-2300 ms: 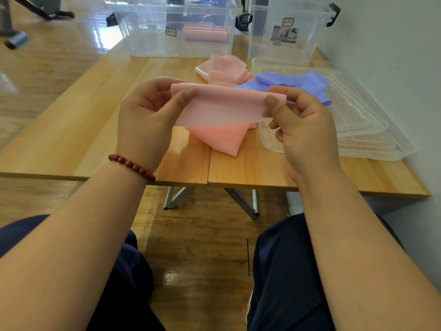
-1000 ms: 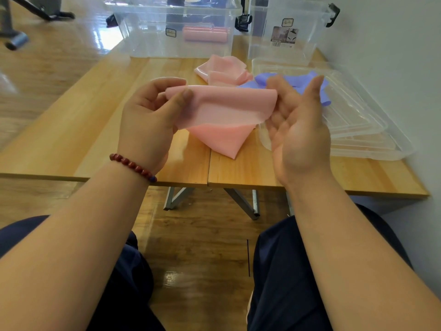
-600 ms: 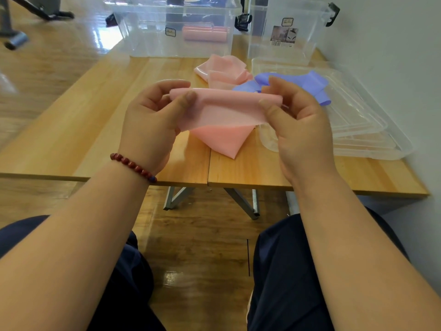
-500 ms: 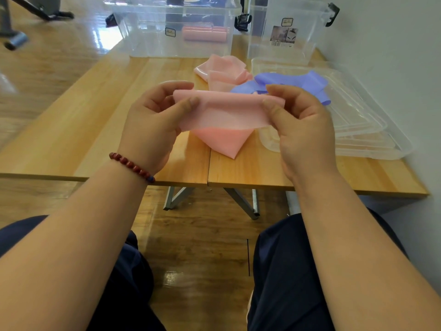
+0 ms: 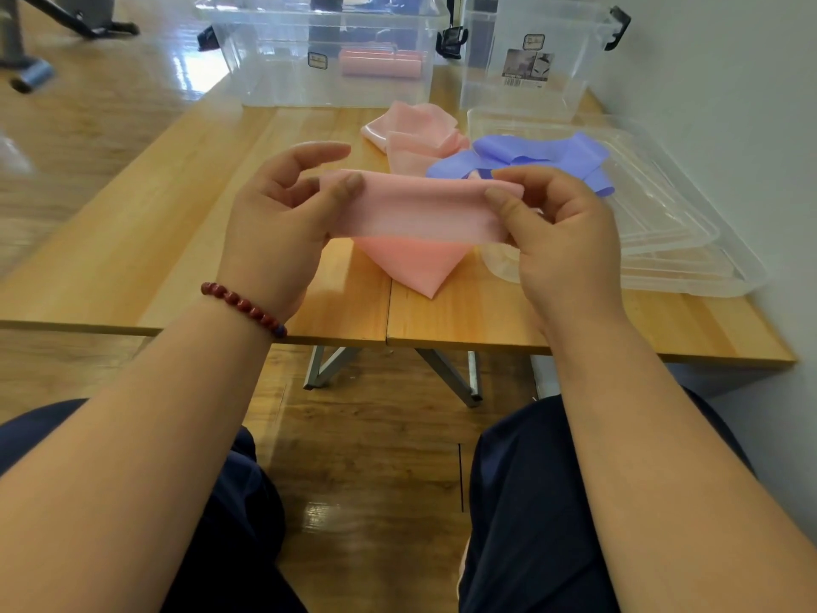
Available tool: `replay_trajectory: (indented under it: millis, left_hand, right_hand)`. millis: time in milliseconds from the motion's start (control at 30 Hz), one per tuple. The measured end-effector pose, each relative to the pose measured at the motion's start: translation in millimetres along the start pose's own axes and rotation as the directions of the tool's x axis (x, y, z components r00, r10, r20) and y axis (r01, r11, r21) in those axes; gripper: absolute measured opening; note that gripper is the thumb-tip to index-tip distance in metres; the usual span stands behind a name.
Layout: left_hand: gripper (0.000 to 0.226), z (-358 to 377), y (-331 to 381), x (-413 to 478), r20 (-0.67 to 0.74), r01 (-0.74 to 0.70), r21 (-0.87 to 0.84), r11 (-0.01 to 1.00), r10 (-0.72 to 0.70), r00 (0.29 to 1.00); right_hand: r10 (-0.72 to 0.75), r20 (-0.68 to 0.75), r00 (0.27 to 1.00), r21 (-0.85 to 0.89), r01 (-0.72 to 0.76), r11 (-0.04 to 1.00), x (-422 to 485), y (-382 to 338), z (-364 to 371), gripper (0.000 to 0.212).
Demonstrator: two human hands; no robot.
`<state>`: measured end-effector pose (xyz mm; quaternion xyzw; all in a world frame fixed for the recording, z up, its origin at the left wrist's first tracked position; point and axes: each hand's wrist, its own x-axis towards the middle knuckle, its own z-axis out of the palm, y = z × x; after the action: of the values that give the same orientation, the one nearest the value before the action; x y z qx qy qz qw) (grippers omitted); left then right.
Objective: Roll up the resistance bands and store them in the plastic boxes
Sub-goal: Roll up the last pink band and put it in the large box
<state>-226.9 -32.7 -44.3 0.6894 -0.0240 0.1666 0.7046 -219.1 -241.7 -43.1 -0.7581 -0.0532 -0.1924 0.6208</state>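
Observation:
I hold a pink resistance band [image 5: 420, 205] above the table's front edge. My left hand [image 5: 283, 223] pinches its left end between thumb and fingers, the index finger raised. My right hand [image 5: 557, 232] pinches its right end. The band's loose tail hangs down to the wooden table [image 5: 177, 241] and runs back to a crumpled pink heap [image 5: 415, 130]. A purple band [image 5: 539, 157] lies half on the clear lids [image 5: 672, 223]. A rolled pink band [image 5: 380, 66] sits inside the wide clear plastic box [image 5: 283, 68] at the back. A taller clear box [image 5: 530, 59] stands to its right.
The white wall [image 5: 729, 104] runs close along the table's right side. Black latches [image 5: 451, 37] hang on the boxes. My legs in dark trousers are below the table edge. Metal table legs [image 5: 446, 373] show underneath. Dark equipment [image 5: 35, 73] stands on the floor at far left.
My right hand opened and let go of the band's end a second ago, then took it again. Both hands have shifted slightly right, and my left index finger has lifted off the band.

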Motion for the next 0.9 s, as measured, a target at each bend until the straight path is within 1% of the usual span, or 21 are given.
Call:
replay_trajectory:
  millis: [100,167,233,300,333,433,567,700,767,900]
  left_hand:
    - [0.029,1.1,1.9,-1.6,0.049,-0.003,0.0,1.0,0.003,0.999]
    - [0.032,2.4,2.3,-2.3,0.053,-0.005,0.009,1.0,0.004,0.999]
    - [0.027,2.7,2.1,-2.9,0.03,0.0,0.017,1.0,-0.001,1.0]
    - [0.014,2.5,1.0,-2.5,0.004,-0.001,0.039,0.999,0.001,1.0]
    - [0.011,2.4,0.5,-2.3,-0.004,-0.005,0.055,0.998,0.005,1.0]
    - [0.012,2.4,1.0,-1.8,-0.018,-0.019,0.077,0.997,0.021,1.0]
    - [0.015,0.9,3.0,-2.8,0.005,-0.057,0.094,0.994,0.057,0.998]
    - [0.019,-2.2,2.1,-2.7,0.084,-0.09,0.082,0.993,0.083,0.993]
    - [0.021,-2.8,1.0,-2.8,0.1,-0.103,0.105,0.989,0.092,0.991]
    - [0.012,-3.5,-0.5,-1.8,0.031,-0.111,0.12,0.987,0.108,0.994]
  right_hand:
    - [0.004,-0.028,1.0,-0.001,-0.004,1.0,2.3,1.2,-1.2,0.007]
    - [0.015,-0.031,0.999,0.002,-0.015,1.0,3.6,1.4,-2.4,0.01]
    - [0.013,-0.018,1.0,-0.004,-0.013,1.0,3.4,1.7,-3.1,0.012]
    - [0.005,0.004,1.0,-0.002,-0.005,1.0,2.7,2.0,-2.4,0.015]
    - [-0.001,0.021,1.0,0.002,0.001,1.0,2.3,1.9,-1.9,0.018]
    - [-0.025,0.069,0.997,0.033,0.023,0.999,2.9,1.4,-1.8,0.024]
    - [-0.04,0.042,0.998,0.03,0.039,0.999,3.7,2.0,-4.3,0.018]
    - [-0.063,0.023,0.998,0.006,0.062,0.998,3.8,1.0,-4.7,0.013]
    - [-0.061,0.022,0.998,0.01,0.061,0.998,4.0,1.0,-4.7,0.012]
    - [-0.065,0.088,0.994,0.006,0.065,0.998,3.4,-0.3,-4.1,0.016]
